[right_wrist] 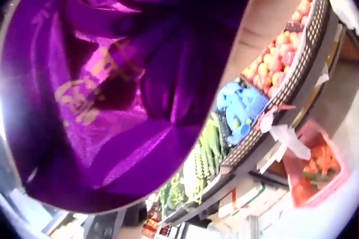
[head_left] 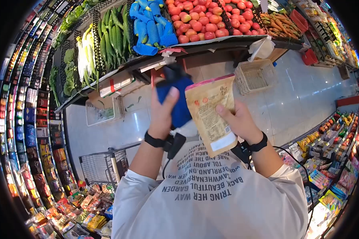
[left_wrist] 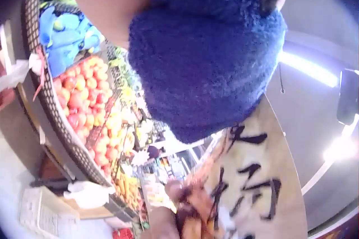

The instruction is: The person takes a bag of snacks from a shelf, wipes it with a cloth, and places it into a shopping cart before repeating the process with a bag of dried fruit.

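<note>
My left hand (head_left: 161,109) grips a dark-blue fuzzy cloth item (head_left: 181,101), thumb lying across it. A blurred black part (head_left: 174,72) shows at its far end. In the left wrist view the blue cloth (left_wrist: 207,71) fills the upper middle. My right hand (head_left: 241,121) pinches a tan food pouch (head_left: 211,107), thumb on its printed back. The pouch has a pink top edge and a white patch at the bottom. Its other face (left_wrist: 263,194) carries large black characters in the left wrist view. A glossy purple surface with gold lettering (right_wrist: 90,93) fills much of the right wrist view.
Ahead stands a produce shelf with cucumbers (head_left: 113,36), blue-netted produce (head_left: 151,30), red fruit (head_left: 197,20) and carrots (head_left: 281,26). Plastic crates (head_left: 254,75) sit on the floor below. A wire cart (head_left: 101,165) stands at left, and packaged goods line both sides.
</note>
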Demonstrator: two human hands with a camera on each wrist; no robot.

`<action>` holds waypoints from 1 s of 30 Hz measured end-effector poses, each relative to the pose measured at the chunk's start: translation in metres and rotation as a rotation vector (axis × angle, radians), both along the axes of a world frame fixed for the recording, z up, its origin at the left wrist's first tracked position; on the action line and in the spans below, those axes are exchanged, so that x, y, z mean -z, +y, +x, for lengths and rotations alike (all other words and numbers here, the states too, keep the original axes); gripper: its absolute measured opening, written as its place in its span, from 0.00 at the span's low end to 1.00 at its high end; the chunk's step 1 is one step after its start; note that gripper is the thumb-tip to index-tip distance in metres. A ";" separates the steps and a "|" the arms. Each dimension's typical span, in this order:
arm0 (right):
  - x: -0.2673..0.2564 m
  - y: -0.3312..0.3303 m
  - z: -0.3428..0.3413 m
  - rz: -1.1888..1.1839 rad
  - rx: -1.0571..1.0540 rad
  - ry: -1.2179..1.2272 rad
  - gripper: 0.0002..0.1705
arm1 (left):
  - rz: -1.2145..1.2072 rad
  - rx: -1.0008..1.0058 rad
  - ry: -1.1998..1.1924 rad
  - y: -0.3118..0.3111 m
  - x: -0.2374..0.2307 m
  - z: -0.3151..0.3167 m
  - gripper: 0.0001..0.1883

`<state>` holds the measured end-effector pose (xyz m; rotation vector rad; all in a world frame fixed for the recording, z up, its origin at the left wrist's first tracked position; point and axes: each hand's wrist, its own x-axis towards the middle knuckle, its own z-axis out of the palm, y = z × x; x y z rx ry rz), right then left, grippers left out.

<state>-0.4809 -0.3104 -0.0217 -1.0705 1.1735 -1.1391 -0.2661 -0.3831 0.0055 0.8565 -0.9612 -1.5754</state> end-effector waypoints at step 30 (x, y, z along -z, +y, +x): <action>-0.058 -0.016 0.059 -0.418 0.259 -0.237 0.18 | 0.001 0.554 0.036 0.002 0.050 0.012 0.30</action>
